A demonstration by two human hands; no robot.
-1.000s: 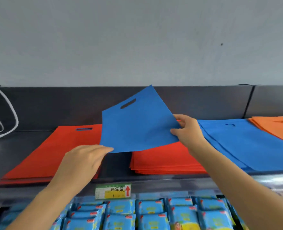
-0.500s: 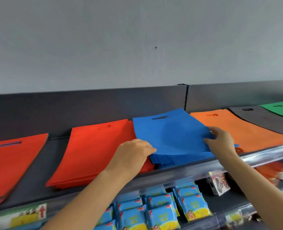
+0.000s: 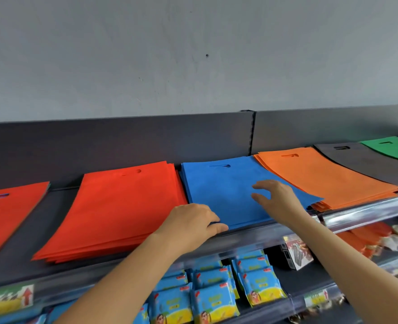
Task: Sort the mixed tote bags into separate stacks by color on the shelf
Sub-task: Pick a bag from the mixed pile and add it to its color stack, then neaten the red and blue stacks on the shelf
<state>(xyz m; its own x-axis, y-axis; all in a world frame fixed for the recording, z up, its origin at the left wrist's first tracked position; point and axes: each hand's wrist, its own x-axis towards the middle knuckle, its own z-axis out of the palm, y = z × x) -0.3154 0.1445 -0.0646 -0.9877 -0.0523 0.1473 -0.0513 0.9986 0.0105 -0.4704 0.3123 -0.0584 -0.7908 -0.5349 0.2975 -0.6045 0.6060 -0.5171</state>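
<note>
With our left hand (image 3: 193, 226) gripping the blue tote bag stack (image 3: 226, 188) corner and our right hand (image 3: 278, 199) hovering with loose fingers, a tug could skew bags onto the red stack (image 3: 123, 206).

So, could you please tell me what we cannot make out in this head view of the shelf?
All in the head view.
Blue stack, front left corner: under the left hand, so grip or mere press is unclear.
Far-left red stack: cut by the left edge; lower bags' colours unseen.
Green bags: cut by the right edge.
Shelf label: print blurred.
</note>
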